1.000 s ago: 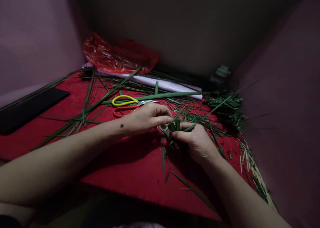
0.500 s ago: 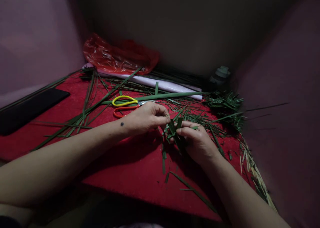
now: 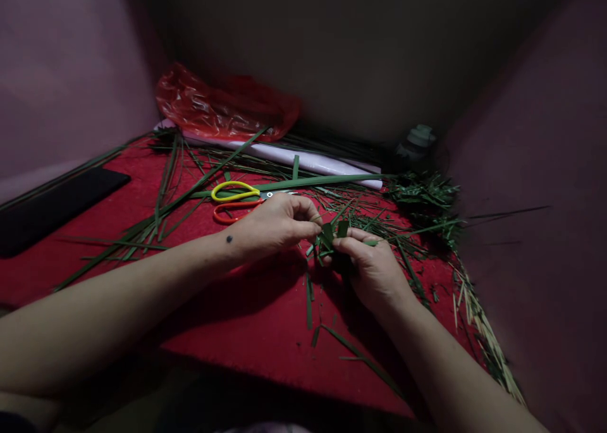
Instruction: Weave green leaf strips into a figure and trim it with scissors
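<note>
Over the red table, a small bundle of folded green leaf strips is held between both hands. My right hand pinches it from the right with thumb and fingers. At its left edge, my left hand is closed, thumb and forefinger pinched on the end of a strip. The fingers hide part of the bundle. Scissors with one yellow and one red handle lie just behind my left hand, their blades partly showing.
Long green leaves and cut scraps litter the table. Behind them lie a white roll and a crumpled red plastic bag. A dark flat object lies left. A bottle and dark green woven leaf pieces stand back right, beside the wall.
Both hands stay almost in place. The leaf bundle has tilted slightly between the fingers, its lower strips hanging less into view. The whole view has shifted a touch.
</note>
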`<state>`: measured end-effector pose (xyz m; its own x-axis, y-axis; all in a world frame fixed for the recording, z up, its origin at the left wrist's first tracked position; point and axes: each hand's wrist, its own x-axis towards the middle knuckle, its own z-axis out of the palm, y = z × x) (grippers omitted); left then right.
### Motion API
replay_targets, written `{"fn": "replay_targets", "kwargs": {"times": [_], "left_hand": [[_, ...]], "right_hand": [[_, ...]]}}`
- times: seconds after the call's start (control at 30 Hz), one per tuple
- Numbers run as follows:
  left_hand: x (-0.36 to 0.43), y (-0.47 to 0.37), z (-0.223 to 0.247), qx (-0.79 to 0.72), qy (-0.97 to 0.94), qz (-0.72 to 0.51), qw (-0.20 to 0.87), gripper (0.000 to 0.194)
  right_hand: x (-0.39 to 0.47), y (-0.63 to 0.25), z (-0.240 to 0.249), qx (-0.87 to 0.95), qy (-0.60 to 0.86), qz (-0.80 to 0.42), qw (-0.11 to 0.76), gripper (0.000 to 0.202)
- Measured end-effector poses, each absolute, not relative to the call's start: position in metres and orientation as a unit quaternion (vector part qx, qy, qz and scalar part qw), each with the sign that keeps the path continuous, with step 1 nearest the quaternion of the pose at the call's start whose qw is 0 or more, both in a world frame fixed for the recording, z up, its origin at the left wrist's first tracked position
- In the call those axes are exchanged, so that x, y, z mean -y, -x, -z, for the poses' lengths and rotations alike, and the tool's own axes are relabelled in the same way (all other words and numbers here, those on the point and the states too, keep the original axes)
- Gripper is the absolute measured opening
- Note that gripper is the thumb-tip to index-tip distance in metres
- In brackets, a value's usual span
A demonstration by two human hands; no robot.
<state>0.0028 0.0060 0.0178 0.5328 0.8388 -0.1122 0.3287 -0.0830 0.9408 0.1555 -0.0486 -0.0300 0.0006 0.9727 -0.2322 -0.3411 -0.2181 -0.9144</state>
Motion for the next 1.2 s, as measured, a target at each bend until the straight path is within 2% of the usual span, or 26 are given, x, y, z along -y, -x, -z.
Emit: {"fn": "replay_targets", "kwargs": {"times": [0.3, 0.77, 0.87, 1.03, 1.2], "left_hand": [[-0.005, -0.003, -0.012, -0.396, -0.704, -0.226, 0.544, 0.012], [-0.001, -0.007, -0.007, -0.378, -0.723, -0.253, 0.519, 0.01], [-0.004, -0.005, -0.009, -0.39, -0.754, -0.262, 0.458, 0.016], [-0.003, 0.001, -0.012, -0.401, -0.833, -0.272, 0.266, 0.018], [0.004, 0.0, -0.004, -0.332, -0.89, -0.221, 0.221, 0.018]], "right_hand": [[0.05, -0.15, 0.026, 0.33, 0.485, -0.613, 0.53, 0.015], [0.052, -0.153, 0.028, 0.365, 0.501, -0.616, 0.486, 0.021], [0.052, -0.152, 0.026, 0.348, 0.502, -0.606, 0.508, 0.016], [0.051, -0.154, 0.024, 0.306, 0.493, -0.582, 0.57, 0.008], [0.05, -0.157, 0.026, 0.302, 0.486, -0.57, 0.59, 0.008]]}}
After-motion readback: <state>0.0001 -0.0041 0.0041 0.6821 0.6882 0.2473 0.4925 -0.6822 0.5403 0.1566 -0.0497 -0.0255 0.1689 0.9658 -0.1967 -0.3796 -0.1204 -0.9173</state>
